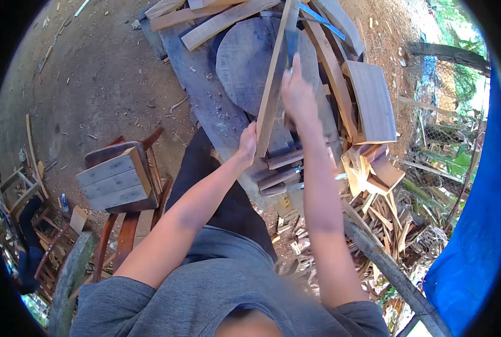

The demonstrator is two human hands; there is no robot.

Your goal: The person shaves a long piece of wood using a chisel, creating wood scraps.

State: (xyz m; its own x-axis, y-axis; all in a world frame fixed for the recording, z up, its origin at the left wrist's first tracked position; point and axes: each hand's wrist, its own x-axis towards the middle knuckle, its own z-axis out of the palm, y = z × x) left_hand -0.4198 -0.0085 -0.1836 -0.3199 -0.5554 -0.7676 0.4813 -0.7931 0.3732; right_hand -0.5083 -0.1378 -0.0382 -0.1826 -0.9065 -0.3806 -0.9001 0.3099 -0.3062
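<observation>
A long wooden plank [271,92] stretches away from me over a round wooden disc [242,64] on the workbench [205,84]. My left hand [247,143] grips the plank near its close end, at its left side. Farther along, on the right side of the plank, my right hand [299,92] is closed round the handle of a tool, its index finger stretched forward. The tool's bluish blade [292,42] lies against or close beside the plank; blur hides its exact shape and whether it touches.
Curved wooden pieces [332,78] and a wooden block [374,102] line the bench's right side. A chair [121,174] bearing boards stands at the left. Wood scraps [382,216] are heaped at lower right, near a blue tarp [466,241].
</observation>
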